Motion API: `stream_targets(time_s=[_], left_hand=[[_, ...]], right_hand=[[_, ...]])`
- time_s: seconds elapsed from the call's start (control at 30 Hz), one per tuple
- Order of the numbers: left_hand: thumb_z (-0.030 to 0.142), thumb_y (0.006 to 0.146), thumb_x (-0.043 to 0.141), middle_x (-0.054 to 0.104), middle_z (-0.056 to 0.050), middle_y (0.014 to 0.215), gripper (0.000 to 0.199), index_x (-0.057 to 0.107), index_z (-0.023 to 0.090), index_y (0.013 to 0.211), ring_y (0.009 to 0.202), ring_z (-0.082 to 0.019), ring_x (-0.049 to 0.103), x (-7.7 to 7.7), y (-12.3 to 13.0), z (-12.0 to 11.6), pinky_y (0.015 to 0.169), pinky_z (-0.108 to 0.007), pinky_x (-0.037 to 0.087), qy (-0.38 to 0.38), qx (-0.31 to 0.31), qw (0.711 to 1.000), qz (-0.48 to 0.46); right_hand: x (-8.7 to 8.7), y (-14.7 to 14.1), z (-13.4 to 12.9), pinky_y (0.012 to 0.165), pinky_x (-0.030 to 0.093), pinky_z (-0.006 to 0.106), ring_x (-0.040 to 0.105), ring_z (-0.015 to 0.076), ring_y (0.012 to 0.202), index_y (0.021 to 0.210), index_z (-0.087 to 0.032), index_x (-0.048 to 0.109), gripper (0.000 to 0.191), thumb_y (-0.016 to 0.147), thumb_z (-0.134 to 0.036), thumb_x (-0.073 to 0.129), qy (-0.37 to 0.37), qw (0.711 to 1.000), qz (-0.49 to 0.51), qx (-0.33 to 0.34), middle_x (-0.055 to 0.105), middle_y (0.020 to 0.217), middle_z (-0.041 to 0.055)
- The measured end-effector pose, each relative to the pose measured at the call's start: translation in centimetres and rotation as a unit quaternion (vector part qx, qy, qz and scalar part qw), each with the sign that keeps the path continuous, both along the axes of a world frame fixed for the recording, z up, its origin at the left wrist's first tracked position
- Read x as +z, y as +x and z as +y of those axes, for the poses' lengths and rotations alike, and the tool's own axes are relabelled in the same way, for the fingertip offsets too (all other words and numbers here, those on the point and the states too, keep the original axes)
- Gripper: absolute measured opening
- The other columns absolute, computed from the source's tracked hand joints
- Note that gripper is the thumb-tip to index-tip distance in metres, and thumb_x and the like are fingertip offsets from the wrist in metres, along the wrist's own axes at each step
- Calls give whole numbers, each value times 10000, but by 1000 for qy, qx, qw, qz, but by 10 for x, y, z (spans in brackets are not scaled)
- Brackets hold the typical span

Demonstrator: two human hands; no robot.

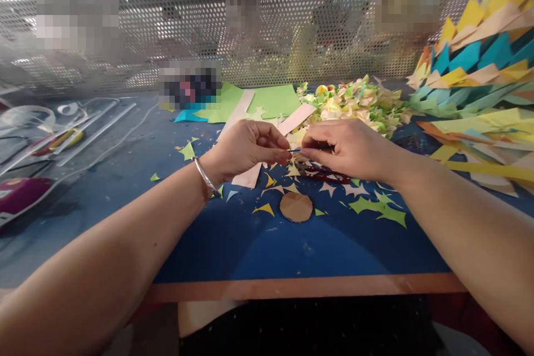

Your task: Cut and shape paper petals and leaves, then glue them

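Observation:
My left hand point(261, 144) and my right hand point(346, 147) meet above the table, both closed in a pinch. Between their fingertips runs a thin blue stick point(295, 150), its ends hidden by the fingers. A silver bangle point(204, 177) circles my left wrist. Under my right hand lies a dark red tool point(327, 173), partly covered. Below the hands rests a round brown cardboard disc point(296, 207). Star-edged paper scraps point(379, 209) in green, cream and yellow lie around it. A pale pink paper strip point(247, 176) lies under my left hand.
A heap of small curled paper pieces point(354, 103) sits behind my right hand, near green sheets point(258, 101). Zigzag-cut coloured paper point(479, 61) is stacked at right. Clear sticks point(95, 133), cables and a purple object point(23, 197) are at left. A perforated metal screen point(267, 61) stands behind.

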State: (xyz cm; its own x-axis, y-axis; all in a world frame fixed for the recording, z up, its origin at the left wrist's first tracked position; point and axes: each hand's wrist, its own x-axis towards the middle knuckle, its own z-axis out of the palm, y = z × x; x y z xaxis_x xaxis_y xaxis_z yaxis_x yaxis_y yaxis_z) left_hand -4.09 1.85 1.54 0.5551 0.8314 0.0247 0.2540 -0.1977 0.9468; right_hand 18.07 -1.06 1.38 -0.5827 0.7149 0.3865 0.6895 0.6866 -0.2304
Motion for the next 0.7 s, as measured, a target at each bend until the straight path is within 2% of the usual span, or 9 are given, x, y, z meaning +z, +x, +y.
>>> stream_targets(time_s=[0.23, 0.4, 0.57, 0.7], left_hand=[[171, 718, 772, 730, -27, 720, 141, 653, 156, 794, 750, -157, 728, -4, 1, 2, 726, -277, 585, 86, -2, 996, 7], [169, 714, 759, 742, -35, 777, 151, 665, 153, 832, 792, -159, 730, -5, 0, 2, 747, -276, 587, 75, -20, 997, -1], [207, 814, 700, 756, -64, 772, 118, 670, 131, 899, 759, -151, 729, 0, 1, -3, 721, -264, 579, 86, -8, 996, 15], [196, 803, 712, 761, -60, 780, 112, 670, 136, 887, 760, -150, 731, -2, 2, -3, 719, -261, 578, 84, 3, 996, 9]], right_hand=[[0, 0, 0, 666, 413, 302, 578, 167, 727, 797, -181, 639, 200, 942, -295, 560, -1, 1000, -2, -7, 649, 782, 49], [1, 1, 1, 675, 412, 308, 578, 167, 722, 781, -185, 635, 215, 945, -301, 559, -6, 1000, 3, 6, 649, 765, 43], [3, 2, 1, 668, 409, 296, 569, 159, 722, 785, -182, 633, 207, 947, -292, 568, 5, 1000, -1, 11, 636, 765, 37], [3, 2, 1, 667, 409, 294, 569, 157, 719, 781, -184, 628, 211, 949, -293, 563, 10, 1000, -7, 14, 641, 768, 37]])
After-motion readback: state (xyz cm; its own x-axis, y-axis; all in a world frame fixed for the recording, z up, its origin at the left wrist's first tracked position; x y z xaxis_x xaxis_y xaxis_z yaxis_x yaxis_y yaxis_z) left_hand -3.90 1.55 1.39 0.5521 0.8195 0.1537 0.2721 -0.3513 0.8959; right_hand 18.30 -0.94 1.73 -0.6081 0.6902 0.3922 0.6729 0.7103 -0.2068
